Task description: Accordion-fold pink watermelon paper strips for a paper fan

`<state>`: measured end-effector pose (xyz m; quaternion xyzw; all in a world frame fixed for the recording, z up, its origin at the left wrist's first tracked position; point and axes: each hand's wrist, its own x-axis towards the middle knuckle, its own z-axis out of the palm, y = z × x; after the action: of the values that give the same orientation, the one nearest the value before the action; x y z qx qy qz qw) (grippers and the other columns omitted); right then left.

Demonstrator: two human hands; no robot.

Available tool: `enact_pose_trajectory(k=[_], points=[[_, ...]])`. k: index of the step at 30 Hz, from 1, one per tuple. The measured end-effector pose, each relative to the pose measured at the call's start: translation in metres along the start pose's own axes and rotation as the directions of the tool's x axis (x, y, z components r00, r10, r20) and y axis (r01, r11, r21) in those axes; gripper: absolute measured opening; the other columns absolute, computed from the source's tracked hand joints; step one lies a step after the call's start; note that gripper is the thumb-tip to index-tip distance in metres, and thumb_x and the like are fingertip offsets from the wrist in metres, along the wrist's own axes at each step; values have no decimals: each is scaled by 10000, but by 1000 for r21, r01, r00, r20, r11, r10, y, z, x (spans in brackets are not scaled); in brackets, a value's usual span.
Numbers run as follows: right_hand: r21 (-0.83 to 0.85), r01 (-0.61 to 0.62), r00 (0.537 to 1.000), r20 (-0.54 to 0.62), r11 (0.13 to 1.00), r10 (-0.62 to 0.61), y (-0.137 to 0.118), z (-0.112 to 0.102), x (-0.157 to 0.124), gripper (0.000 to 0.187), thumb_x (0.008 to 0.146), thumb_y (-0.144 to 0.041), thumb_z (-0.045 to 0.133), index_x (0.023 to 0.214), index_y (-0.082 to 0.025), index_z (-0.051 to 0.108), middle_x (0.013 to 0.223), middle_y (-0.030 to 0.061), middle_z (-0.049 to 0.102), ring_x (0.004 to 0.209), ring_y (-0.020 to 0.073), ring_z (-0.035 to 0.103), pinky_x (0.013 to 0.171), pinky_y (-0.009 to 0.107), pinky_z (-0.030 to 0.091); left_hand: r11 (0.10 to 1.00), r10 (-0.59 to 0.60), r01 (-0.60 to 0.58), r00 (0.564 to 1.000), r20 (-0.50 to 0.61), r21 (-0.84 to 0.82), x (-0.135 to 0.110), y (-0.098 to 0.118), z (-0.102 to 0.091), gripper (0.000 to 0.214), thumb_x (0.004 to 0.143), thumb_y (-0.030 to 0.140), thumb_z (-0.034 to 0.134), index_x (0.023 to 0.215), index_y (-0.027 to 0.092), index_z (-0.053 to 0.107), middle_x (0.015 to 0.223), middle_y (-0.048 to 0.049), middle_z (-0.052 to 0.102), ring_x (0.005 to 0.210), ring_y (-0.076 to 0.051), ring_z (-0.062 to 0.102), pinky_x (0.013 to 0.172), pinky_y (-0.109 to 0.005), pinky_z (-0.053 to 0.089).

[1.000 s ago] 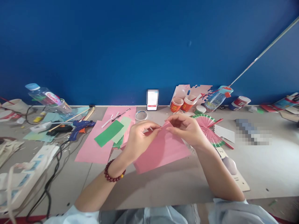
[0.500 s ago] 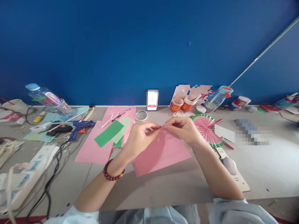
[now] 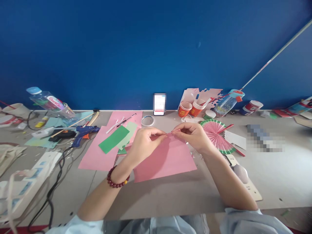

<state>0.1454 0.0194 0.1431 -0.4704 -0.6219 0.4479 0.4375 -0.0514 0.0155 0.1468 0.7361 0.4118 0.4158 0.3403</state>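
Observation:
A pink paper sheet lies on the grey table in front of me. Its far edge is lifted and folded into a narrow strip. My left hand pinches that folded edge from the left, fingers closed; a dark red bead bracelet is on its wrist. My right hand pinches the same edge from the right, fingers closed. The two sets of fingertips almost meet at the fold.
A larger pink sheet with green paper strips lies to the left, beside a blue glue gun, cables and a power strip. A pleated watermelon paper fan, orange paper cups, a tape roll and a phone stand behind.
The lifted corner of the pink sheet has been folded down flat into a narrow strip. Both hands stay pinched on the far edge, and the sheet has shifted slightly left.

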Motion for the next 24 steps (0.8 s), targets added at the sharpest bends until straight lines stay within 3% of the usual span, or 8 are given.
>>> enact_pose_trajectory(k=[6,10,17,24], points=[[-28,-43,996,83,999,45,-4,-2,-3,314,693,-398,741,901,-169,687,656,3,629,542,96,538,467,216,408,1000,15,-15,999,35,2,-1,1,2,142,839,295,621,810,215,735,813,-36,737,740,-184,674,641,-280,540],[-58,-65,989,131,996,72,-3,-1,-4,249,722,-402,716,824,-176,726,641,13,641,533,96,514,451,218,371,999,29,-31,998,56,38,-2,2,3,128,839,273,622,818,217,734,818,-34,735,735,-179,668,660,-285,535],[-73,-30,999,-13,997,30,0,-3,-2,250,728,-420,705,766,-175,739,692,45,681,587,125,551,483,239,386,983,63,-69,997,41,169,-2,-1,-3,134,830,317,639,885,237,732,884,-26,738,794,-188,678,695,-281,529],[-113,37,998,-53,993,-43,-1,-2,-1,214,730,-399,709,756,-190,741,741,49,702,656,156,600,553,263,436,971,35,-47,998,54,236,-3,-3,-5,169,861,334,593,916,253,731,905,2,743,798,-176,681,684,-271,525]])
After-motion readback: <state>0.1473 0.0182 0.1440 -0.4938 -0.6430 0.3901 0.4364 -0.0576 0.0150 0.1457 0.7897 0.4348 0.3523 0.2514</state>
